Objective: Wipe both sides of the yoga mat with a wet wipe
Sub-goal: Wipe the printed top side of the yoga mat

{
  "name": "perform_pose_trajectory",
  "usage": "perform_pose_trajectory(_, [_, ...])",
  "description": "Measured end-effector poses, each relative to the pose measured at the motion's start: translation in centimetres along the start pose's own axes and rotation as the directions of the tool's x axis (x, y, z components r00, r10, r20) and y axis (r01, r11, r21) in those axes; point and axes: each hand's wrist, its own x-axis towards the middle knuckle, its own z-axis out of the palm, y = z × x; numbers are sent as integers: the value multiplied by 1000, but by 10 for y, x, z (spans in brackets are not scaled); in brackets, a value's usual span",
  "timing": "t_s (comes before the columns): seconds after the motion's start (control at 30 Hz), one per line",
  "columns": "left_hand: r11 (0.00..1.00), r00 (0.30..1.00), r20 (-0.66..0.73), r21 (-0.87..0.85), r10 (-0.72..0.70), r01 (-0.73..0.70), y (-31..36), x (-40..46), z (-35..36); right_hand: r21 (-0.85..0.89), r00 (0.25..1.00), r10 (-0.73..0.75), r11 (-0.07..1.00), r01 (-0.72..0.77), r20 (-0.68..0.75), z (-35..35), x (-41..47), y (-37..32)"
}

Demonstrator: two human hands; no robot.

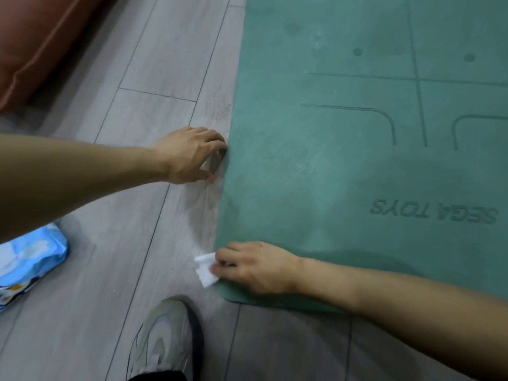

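Note:
A green yoga mat with embossed lines and lettering lies flat on the grey wooden floor, filling the right of the view. My left hand reaches to the mat's left edge, its fingertips curled under or against that edge. My right hand rests on the mat's near left corner and pinches a crumpled white wet wipe, which sticks out over the floor beside the corner.
A blue pack of wet wipes lies on the floor at the left. A reddish-brown sofa stands at the far left. My grey shoe is planted near the mat's corner. The floor beside the mat shows wet streaks.

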Motion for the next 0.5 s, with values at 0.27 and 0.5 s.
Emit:
perform_pose_trajectory(0.27, [998,999,30,49,38,-40,10,-32,5,75,569,702,655,-752,-428,-79,51,96])
perform_pose_trajectory(0.5, [993,996,18,75,92,-93,18,-46,7,-37,926,346,934,-355,-152,13,15,-32])
